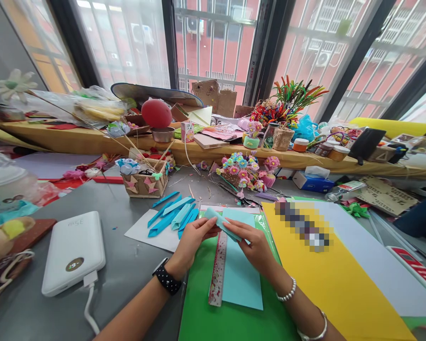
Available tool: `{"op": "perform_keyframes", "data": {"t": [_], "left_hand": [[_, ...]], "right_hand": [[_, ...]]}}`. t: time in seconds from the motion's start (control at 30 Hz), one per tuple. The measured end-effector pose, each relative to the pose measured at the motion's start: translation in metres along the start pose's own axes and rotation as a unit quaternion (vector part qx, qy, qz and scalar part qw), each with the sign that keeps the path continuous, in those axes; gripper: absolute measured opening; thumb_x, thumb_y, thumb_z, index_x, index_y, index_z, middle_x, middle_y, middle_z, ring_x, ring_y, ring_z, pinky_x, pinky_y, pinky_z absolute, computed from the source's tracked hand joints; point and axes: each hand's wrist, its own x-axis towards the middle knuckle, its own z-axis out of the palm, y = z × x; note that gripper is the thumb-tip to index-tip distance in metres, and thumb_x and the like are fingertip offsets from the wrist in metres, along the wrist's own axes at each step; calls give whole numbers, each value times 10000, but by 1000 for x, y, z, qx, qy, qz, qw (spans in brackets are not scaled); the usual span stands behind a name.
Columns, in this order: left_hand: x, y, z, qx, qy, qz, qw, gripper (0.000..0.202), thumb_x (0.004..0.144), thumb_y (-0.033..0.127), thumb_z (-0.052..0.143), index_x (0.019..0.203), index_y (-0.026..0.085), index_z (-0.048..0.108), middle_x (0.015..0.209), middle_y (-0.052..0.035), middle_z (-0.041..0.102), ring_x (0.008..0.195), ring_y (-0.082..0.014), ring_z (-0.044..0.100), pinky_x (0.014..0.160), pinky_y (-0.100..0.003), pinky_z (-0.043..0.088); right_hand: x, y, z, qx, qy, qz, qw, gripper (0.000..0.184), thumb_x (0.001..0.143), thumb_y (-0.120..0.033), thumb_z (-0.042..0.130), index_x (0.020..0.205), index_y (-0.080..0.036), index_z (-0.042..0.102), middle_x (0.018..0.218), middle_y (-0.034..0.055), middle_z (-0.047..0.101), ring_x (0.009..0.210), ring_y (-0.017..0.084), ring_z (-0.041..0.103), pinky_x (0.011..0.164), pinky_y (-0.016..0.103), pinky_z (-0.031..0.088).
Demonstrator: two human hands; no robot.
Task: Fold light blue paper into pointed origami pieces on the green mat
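Observation:
My left hand (193,239) and my right hand (252,244) both pinch a small folded strip of light blue paper (218,221), held just above the desk between them. Under the hands lies a light blue paper sheet (241,279) on a green sheet (230,317), with a patterned ruler (218,270) along the blue sheet's left edge. Several folded blue paper pieces (172,215) rest on a white sheet (145,232) to the left of my left hand.
A white power bank (73,251) with a cable lies at the left. A yellow sheet (326,279) lies at the right. A small box with stars (145,182), a paper flower bouquet (241,170) and scissors sit behind. A cluttered shelf runs along the windows.

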Motion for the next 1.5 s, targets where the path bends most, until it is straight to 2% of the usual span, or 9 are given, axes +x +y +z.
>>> {"op": "perform_keyframes", "data": {"t": [0.1,0.2,0.3,0.37,0.47,0.53,0.97,1.33,1.5], "left_hand": [[1,1,-2,22,21,15,999,187,631,314,652,655,132,616,633,-1,624,682,-153,609,707,-271,474],[2,2,-4,74,22,38,996,206,656,336,620,613,135,603,602,2,612,653,-148,601,673,-255,473],[0,4,-3,153,-18,47,987,244,670,359,592,571,136,595,565,-3,615,615,-150,594,631,-241,466],[-2,5,1,210,-65,47,974,266,679,371,574,551,139,597,551,-9,622,592,-151,588,602,-233,454],[-7,5,6,273,-134,49,951,283,694,385,546,554,146,601,552,-12,632,573,-147,578,564,-221,434],[-9,4,7,288,-156,45,944,291,700,397,532,573,145,601,560,-15,635,572,-149,577,549,-219,427],[-8,5,8,343,-165,92,920,332,734,410,491,582,145,620,570,-22,635,554,-139,559,553,-213,415],[-9,0,7,306,-183,64,932,355,747,436,459,590,151,602,582,-27,655,560,-142,590,536,-212,438],[-9,-3,7,310,-194,77,927,349,757,424,452,601,150,602,593,-30,658,564,-140,595,538,-208,435]], "right_hand": [[0,-2,1,-5,-20,-4,1000,469,732,-85,495,1151,-294,497,1181,16,527,1076,195,482,918,364,394],[2,-5,0,15,-19,-1,1000,464,684,-263,628,1134,-283,512,1181,41,517,1086,223,455,904,378,394],[4,-7,-2,68,20,45,996,326,725,-344,578,1034,-239,578,1061,65,579,980,208,521,770,325,472],[5,-7,-3,89,43,89,991,243,762,-359,525,931,-208,614,922,64,619,857,187,569,662,281,489],[6,-6,-3,90,53,127,986,201,738,-369,548,767,-183,621,768,41,619,735,166,573,592,249,471],[6,-5,-1,94,55,139,984,197,725,-365,560,697,-175,603,712,26,601,677,150,559,557,231,454],[5,-6,3,144,50,182,971,264,744,-391,519,618,-162,554,591,-2,522,540,113,463,473,207,388],[3,-8,9,121,85,177,973,292,751,-407,491,575,-173,500,538,-30,450,516,106,407,467,207,331],[3,-8,10,121,85,178,973,290,759,-398,480,574,-175,492,535,-34,439,523,109,403,480,212,329]]}}
